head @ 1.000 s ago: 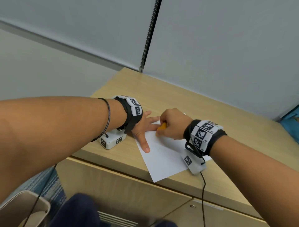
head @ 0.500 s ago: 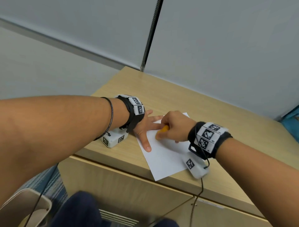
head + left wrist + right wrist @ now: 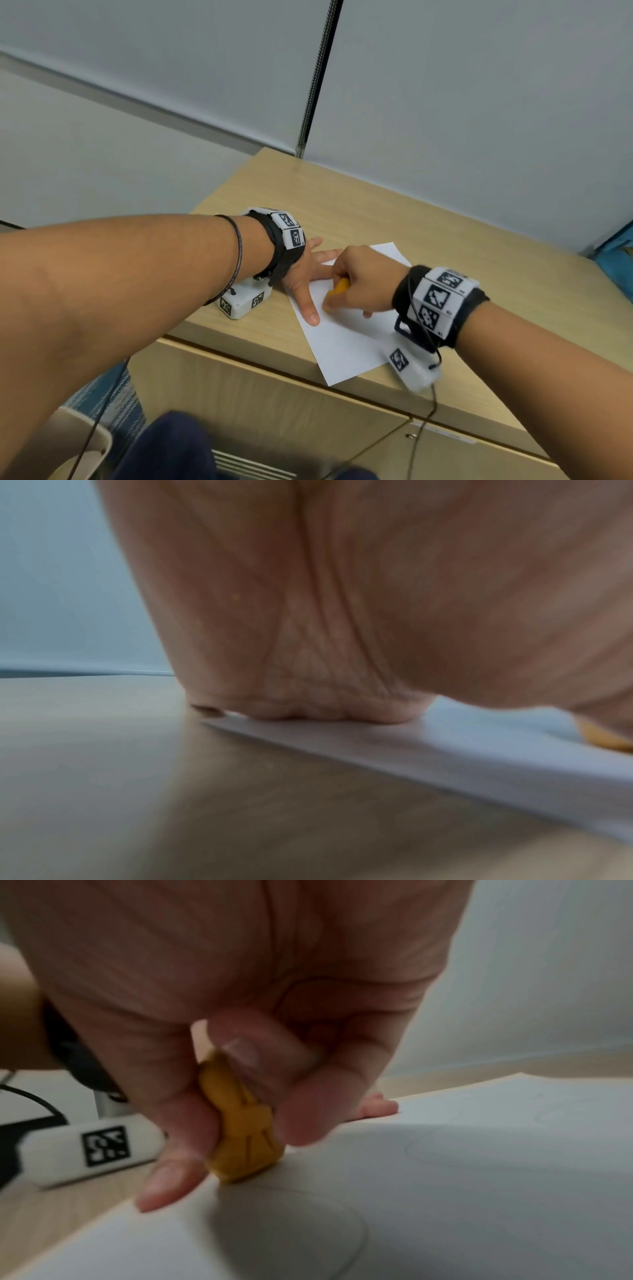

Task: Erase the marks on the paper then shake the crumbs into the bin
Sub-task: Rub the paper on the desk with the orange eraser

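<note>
Two hands work on one sheet of paper (image 3: pixel 346 346) in the head view: the left hand (image 3: pixel 305 274) lies flat with fingers spread, pinning the sheet's left edge to the wooden desk (image 3: pixel 428 219), while the right hand (image 3: pixel 359 284) is curled around an orange eraser (image 3: pixel 337 287) pressed to the page. A bin (image 3: pixel 92 442) shows at the lower left, beside the desk. Compared with a second ago, the right hand has slid toward the near side of the sheet, uncovering its far corner.

Left wrist view: the palm rests on the paper's edge (image 3: pixel 445 750), with the eraser (image 3: pixel 603 739) just beyond.

Right wrist view: thumb and fingers (image 3: pixel 308 1096) pinch the eraser (image 3: pixel 243 1123), its lower end touching the paper (image 3: pixel 479 1191) at a faint pencil loop; other faint marks lie farther off.

Erasing is plainly the step in hand and looks unfinished. Next, I judge, more rubbing over the remaining marks, keeping the sheet pinned, before lifting it level toward the bin.
</note>
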The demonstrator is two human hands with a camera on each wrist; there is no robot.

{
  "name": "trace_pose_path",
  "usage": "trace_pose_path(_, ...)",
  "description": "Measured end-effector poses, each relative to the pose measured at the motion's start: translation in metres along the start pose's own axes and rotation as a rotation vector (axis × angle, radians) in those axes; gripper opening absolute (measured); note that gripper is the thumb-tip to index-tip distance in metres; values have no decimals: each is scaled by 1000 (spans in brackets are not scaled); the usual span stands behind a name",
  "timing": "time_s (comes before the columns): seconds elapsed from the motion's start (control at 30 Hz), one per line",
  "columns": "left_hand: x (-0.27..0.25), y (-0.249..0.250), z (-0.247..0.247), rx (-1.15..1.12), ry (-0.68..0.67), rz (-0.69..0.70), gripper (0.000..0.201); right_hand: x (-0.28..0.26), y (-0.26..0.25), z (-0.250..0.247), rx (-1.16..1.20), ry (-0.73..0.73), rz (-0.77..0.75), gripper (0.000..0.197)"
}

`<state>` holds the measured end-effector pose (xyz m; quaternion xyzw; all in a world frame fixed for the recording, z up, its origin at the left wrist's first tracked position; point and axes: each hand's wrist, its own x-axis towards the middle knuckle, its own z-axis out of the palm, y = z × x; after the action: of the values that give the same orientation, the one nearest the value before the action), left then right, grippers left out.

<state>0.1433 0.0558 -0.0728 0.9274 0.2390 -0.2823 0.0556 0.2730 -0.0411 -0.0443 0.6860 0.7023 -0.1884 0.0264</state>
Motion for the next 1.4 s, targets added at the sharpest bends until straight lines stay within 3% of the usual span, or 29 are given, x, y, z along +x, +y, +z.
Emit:
trace_pose_path(0.07, 3, -2, 3, 6, -5, -3, 118, -7, -1, 3, -20, -22, -31, 30)
trace_pose_path(0.23, 5, -1, 4, 18, 33, -2, 126, -4, 4, -2, -54, 127, 43, 29)
trace_pose_path(0.43, -4, 7, 4, 15, 37, -92, 139, -31, 17, 1, -35, 135, 133, 32)
trace_pose_path(0.6, -16, 26, -1, 13, 42, -221, 126, -50, 39, 4, -7, 99, 215, 34)
trace_pose_path(0.73, -28, 48, -10, 176, 52, -252, 115, -44, 40, 12, -57, 156, 191, 29)
trace_pose_path(0.83, -28, 43, -13, 237, 56, -176, 114, -38, 40, 9, -75, 143, 159, 28)
trace_pose_path(0.97, -19, 31, -9, 144, 20, -40, 116, -33, 39, 2, -91, 125, 165, 32)
trace_pose_path(1.07, -9, 23, 4, 74, 50, -32, 118, -29, 36, 2, -95, 139, 174, 33)
trace_pose_path(1.27, 1, 17, 10, 34, 8, -39, 117, -22, -12, 28, -96, 162, 40, 27)
trace_pose_path(1.4, 6, 12, 14, 32, 12, -47, 130, -16, 1, 12, -151, 164, 142, 32)
